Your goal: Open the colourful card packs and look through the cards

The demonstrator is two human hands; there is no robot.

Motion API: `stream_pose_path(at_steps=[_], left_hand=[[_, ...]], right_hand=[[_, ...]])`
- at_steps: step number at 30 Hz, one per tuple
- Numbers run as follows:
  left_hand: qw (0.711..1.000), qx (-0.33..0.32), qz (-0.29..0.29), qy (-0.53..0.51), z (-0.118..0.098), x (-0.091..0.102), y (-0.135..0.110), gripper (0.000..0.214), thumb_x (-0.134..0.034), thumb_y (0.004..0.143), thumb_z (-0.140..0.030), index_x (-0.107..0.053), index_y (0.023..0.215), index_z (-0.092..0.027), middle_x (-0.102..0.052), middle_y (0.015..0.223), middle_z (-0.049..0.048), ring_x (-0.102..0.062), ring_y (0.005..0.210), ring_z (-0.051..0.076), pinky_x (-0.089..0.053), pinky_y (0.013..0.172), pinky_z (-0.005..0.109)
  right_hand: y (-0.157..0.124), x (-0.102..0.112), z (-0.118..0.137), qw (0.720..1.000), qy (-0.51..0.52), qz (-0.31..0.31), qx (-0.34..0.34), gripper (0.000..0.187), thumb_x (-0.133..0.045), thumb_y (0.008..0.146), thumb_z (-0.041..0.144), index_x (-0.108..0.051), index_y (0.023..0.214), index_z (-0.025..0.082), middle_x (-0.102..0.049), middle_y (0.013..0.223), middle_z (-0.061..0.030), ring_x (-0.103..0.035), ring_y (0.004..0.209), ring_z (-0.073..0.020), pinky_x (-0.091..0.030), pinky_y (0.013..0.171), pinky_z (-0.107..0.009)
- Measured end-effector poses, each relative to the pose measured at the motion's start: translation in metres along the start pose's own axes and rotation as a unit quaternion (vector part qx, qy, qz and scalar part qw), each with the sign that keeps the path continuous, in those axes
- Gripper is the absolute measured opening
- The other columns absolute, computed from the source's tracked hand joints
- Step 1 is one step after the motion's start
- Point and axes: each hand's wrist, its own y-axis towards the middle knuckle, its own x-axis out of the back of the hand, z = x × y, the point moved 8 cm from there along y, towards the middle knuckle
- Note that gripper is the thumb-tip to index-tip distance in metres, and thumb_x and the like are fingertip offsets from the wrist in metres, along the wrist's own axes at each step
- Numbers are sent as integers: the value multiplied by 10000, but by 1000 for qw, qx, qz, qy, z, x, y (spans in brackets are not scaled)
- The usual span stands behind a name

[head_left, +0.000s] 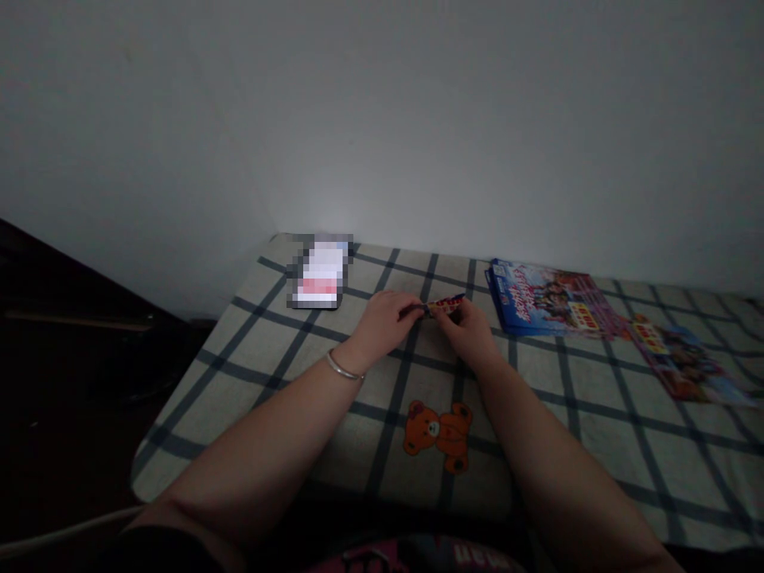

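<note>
Between my two hands, over the middle of the table, is a small folded piece of colourful printed paper (pixel 447 304) with dark blue, red and yellow on it. My left hand (pixel 391 314) pinches its left end, a silver bangle (pixel 344 366) on that wrist. The fingers of my right hand (pixel 469 328) close on its right part and front edge. My fingers hide some of the paper, so its full shape cannot be made out.
A checked cloth covers the table (pixel 370 430), with an orange bear picture (pixel 438 436) near me. A lit, blurred phone (pixel 321 274) lies at the back left. Colourful printed sheets are stacked (pixel 549 298) at the right, another sheet (pixel 686 358) beyond them. A wall (pixel 382 119) stands behind.
</note>
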Motion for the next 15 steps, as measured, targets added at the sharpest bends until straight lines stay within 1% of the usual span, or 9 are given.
stream_pose_path(at_steps=[4,8,12,15], left_hand=[[1000,9,-9,27,0,3,0,134,-537,906,-255,-645,842,-207,-677,820,3,-605,813,178,-432,758,332],[999,23,-17,34,4,4,-1,138,-535,908,-264,-656,869,-211,-673,813,7,-606,808,175,-431,744,324],[999,24,-28,31,5,5,-1,140,-532,910,-264,-655,872,-208,-673,814,11,-609,806,179,-432,730,324],[999,27,-22,23,5,3,-1,145,-530,910,-267,-655,860,-210,-673,804,8,-608,786,172,-432,716,315]], right_hand=[[0,0,-2,1000,14,-1,-3,234,-606,769,440,-599,774,206,-670,732,-43,-607,678,-200,-463,626,-320],[1,0,1,998,54,3,16,215,-548,815,420,-599,806,212,-669,779,-34,-606,701,-190,-468,651,-317],[2,4,5,998,54,-4,16,210,-555,810,416,-599,766,215,-658,735,-24,-588,679,-184,-458,629,-303],[2,5,5,998,54,-2,7,222,-566,804,427,-614,770,213,-661,726,-21,-582,667,-182,-453,618,-295]])
